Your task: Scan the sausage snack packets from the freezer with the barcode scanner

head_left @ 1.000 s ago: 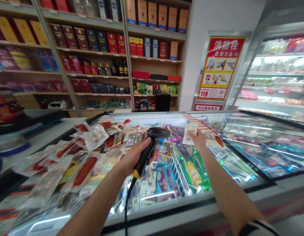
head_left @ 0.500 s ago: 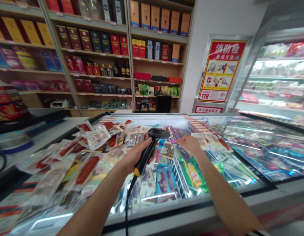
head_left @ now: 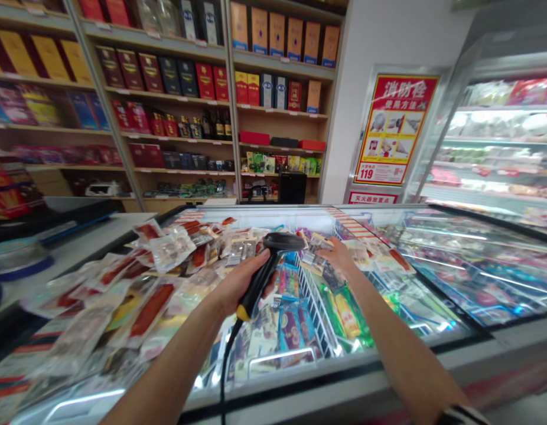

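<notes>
My left hand point(head_left: 243, 278) is wrapped round the handle of a black and yellow barcode scanner point(head_left: 261, 276), its head tilted toward the middle of the chest freezer point(head_left: 273, 208). In my right hand point(head_left: 338, 257) is a clear vacuum-sealed food packet point(head_left: 315, 250), gripped at its right edge; its contents look dark and are too blurred to name. The packet is above the wire basket, just right of the scanner head. To the left lies a heap of sealed packets point(head_left: 173, 249), some with reddish sausage-like pieces point(head_left: 152, 310). Two more packets point(head_left: 391, 255) lie on the glass right of my right hand.
Inside the freezer are a white wire basket point(head_left: 315, 307), blue ice-cream packs point(head_left: 295, 324) and green packs point(head_left: 347, 313). The scanner's cable point(head_left: 224, 366) hangs down toward me. A roll of tape point(head_left: 19, 258) sits on the left counter. Shelves of boxes point(head_left: 169, 77) stand behind.
My right hand has let go of a pale packet on the right glass, moved left, and picked up another packet from the freezer's middle. The scanner has stayed nearly in place.
</notes>
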The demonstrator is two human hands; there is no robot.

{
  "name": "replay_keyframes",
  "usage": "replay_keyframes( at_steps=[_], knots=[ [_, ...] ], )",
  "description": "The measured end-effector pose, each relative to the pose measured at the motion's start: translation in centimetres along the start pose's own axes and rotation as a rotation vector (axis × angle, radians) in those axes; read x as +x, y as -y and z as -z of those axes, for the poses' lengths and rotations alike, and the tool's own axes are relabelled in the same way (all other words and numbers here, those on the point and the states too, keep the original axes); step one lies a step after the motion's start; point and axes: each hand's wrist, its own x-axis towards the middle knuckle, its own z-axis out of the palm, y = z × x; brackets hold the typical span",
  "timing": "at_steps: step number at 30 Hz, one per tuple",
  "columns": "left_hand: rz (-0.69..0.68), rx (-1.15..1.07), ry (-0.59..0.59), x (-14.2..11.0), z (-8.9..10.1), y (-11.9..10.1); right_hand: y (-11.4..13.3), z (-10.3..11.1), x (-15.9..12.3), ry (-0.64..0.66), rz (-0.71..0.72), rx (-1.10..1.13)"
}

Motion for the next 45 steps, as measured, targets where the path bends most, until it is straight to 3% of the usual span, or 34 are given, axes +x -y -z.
replay_keyframes(
  at_steps=[4,9,20,26,33,36,38,40,45],
  knots=[
    [-0.018,0.029,0.033,-0.2,-0.1,0.0,0.2,1.1,0.4,-0.123,0.008,-0.186],
    [-0.017,0.019,0.074,-0.5,-0.5,-0.1,0.6,1.3,0.2,-0.118,0.059,-0.368],
    [0.004,-0.04,0.075,-0.8,-1.1,-0.4,0.8,1.4,0.2,-0.123,0.124,-0.411],
    [-0.011,-0.033,0.042,-0.7,-0.6,-0.5,0.0,2.1,0.9,-0.116,0.056,-0.479],
    [-0.041,-0.06,-0.033,-0.2,0.4,-0.6,-2.5,5.6,1.7,-0.321,-0.181,-0.702],
    [-0.038,-0.048,-0.059,0.1,0.7,-0.5,-2.5,6.1,1.4,-0.546,-0.146,-0.787],
    [-0.037,-0.041,-0.065,0.2,0.9,-0.4,-1.9,5.2,1.4,-0.587,-0.051,-0.791],
    [-0.045,-0.038,-0.059,0.3,1.1,-0.3,-0.9,3.5,1.9,-0.464,0.066,-0.759],
    [-0.054,-0.054,-0.044,0.4,1.5,-0.3,1.4,-2.5,4.0,0.048,0.238,-0.746]
  ],
)
